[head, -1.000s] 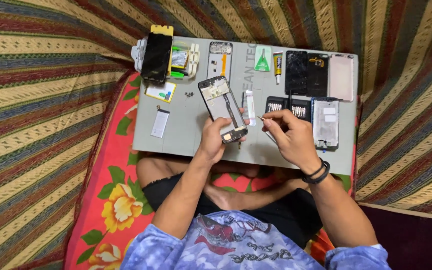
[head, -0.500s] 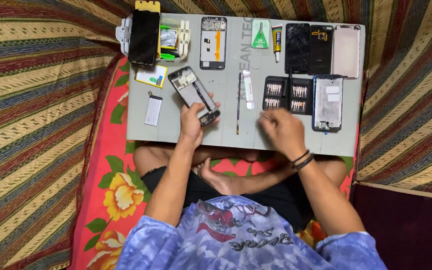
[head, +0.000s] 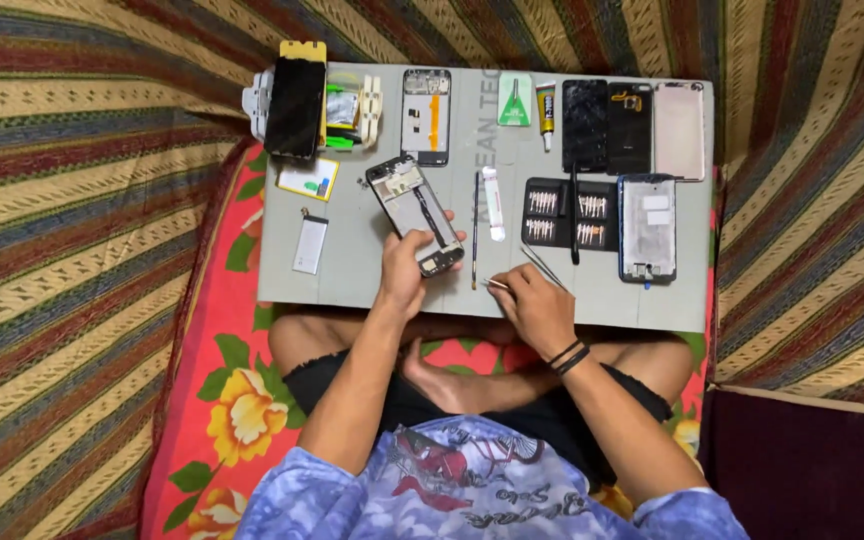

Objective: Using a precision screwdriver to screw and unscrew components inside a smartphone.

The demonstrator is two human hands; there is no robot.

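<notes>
An opened phone (head: 412,209) with its back removed lies tilted on the grey work mat (head: 352,280). My left hand (head: 404,268) grips the phone's lower end. My right hand (head: 537,305) rests on the mat's near edge and pinches a thin metal tool (head: 497,284), its tip pointing left toward the phone. Metal tweezers (head: 544,265) lie just above that hand. A slim dark screwdriver (head: 475,228) and a white stick-shaped tool (head: 493,203) lie between the two hands.
On the mat lie a black bit case (head: 564,214), a phone frame (head: 647,228), several phone panels at the back (head: 632,125), another opened phone (head: 426,116), a glue tube (head: 546,107), a battery (head: 309,243) and a dark screen (head: 294,105). Striped fabric surrounds the mat.
The view shifted. My left hand still holds the opened phone. My right hand moved left from the bit case to the mat's near edge and now pinches a thin tool.
</notes>
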